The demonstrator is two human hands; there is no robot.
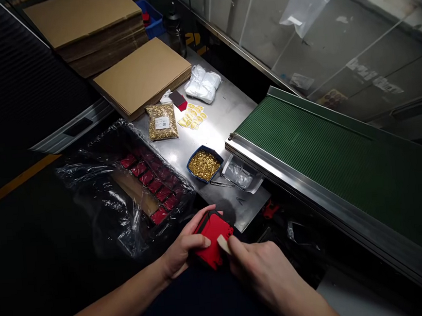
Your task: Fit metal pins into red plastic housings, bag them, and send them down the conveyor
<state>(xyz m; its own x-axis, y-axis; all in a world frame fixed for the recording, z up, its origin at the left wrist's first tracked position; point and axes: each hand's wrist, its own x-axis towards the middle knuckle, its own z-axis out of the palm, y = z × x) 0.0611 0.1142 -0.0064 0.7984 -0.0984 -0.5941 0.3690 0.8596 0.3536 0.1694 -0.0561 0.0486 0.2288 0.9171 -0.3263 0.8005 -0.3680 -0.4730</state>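
My left hand [183, 248] grips a red plastic housing with black edges [214, 228] at the lower middle, thumb across its red face. Its right side has small notched shapes. In my right hand [258, 266], a small flat beige piece [223, 244] is pinched between thumb and fingers, against or just over the red face. Whether it touches, I cannot tell. Beyond the hands on the metal table sits a blue dish [215, 153] of small gold-coloured metal parts [203, 166]. Tweezers [222, 184] lie beside it.
Left stands a plastic-lined box [188, 198] of wrapped red pieces [155, 186]. A green conveyor belt [325, 168] runs along the right. Farther back are a bag of gold-coloured parts [161, 123], yellow stickers [193, 115], a white plastic bundle [203, 84] and cardboard stacks [142, 75].
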